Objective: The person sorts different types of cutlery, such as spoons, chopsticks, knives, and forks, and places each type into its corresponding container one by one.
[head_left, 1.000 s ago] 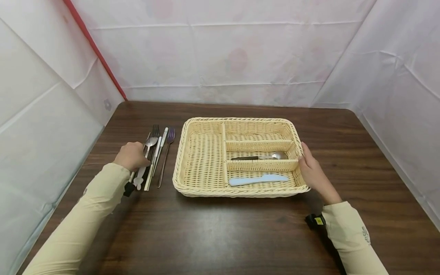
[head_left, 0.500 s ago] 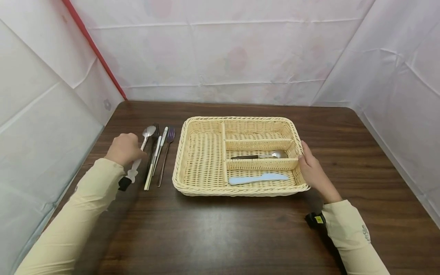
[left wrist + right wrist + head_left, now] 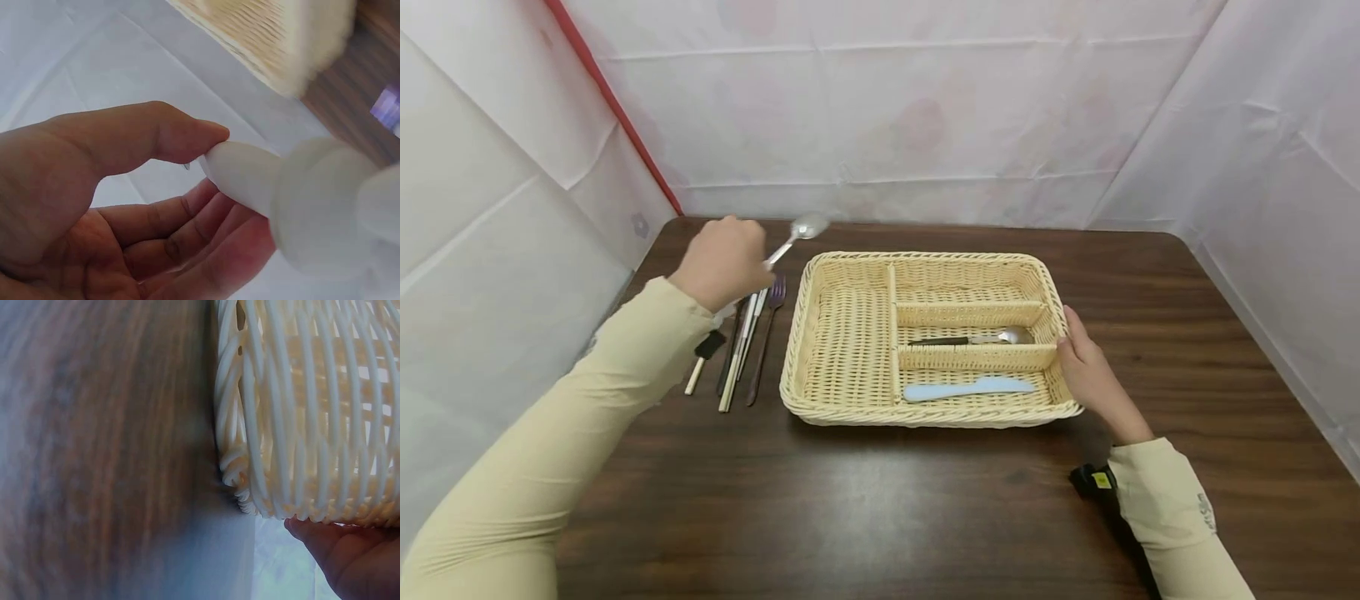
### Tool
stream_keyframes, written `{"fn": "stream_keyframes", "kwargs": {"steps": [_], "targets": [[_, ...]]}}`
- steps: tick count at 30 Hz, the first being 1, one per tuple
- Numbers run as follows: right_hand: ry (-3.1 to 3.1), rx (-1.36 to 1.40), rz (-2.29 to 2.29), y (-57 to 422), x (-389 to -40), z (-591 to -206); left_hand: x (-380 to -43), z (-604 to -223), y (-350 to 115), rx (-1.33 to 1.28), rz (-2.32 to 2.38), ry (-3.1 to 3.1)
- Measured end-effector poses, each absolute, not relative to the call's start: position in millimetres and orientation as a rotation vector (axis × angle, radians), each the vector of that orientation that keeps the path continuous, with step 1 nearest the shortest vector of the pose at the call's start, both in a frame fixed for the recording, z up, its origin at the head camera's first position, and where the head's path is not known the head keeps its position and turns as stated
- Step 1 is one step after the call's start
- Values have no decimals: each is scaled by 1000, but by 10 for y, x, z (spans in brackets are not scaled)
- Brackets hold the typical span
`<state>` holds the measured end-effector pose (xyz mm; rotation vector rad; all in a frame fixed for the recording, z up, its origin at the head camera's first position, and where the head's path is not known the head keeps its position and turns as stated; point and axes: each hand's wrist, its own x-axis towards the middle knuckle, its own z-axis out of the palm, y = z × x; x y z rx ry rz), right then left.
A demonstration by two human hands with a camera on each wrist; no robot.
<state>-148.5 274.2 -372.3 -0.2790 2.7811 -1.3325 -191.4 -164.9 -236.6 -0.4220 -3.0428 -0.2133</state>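
Note:
My left hand pinches a spoon by its white handle and holds it raised, bowl pointing away and to the right. Thumb and fingers close on the white handle in the left wrist view. A cream woven basket with several compartments sits to the right. My right hand grips its right rim, the thumb over the edge. Inside the basket, a dark-handled spoon lies in the middle right compartment and a light blue knife in the front right one.
Left of the basket lie chopsticks and a purple-tined fork with a brown handle. Another pale stick end shows under the left wrist. White curtains hang behind the brown table and at its sides.
My left hand has lifted the white-handled spoon off the cutlery group, first shifting left, then rising away and to the right. The right hand stays at the basket's rim.

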Motion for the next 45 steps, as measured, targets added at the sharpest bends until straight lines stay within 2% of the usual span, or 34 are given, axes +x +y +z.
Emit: {"fn": "stream_keyframes", "kwargs": {"steps": [11, 21, 30, 45], "targets": [[2779, -305, -1345, 2762, -1508, -3691, -1986, -2182, -563, -804, -264, -3047], [2805, -290, -1341, 2747, -1500, -3701, -2065, -2430, 161, -1077, -159, -3086], [2784, -250, -1373, 2692, -1466, -3702, -2137, -2675, 396, -1214, -78, -3100], [2799, -273, -1381, 2703, -1465, -3716, -2175, -2900, 522, -1256, 80, -3129]]}}
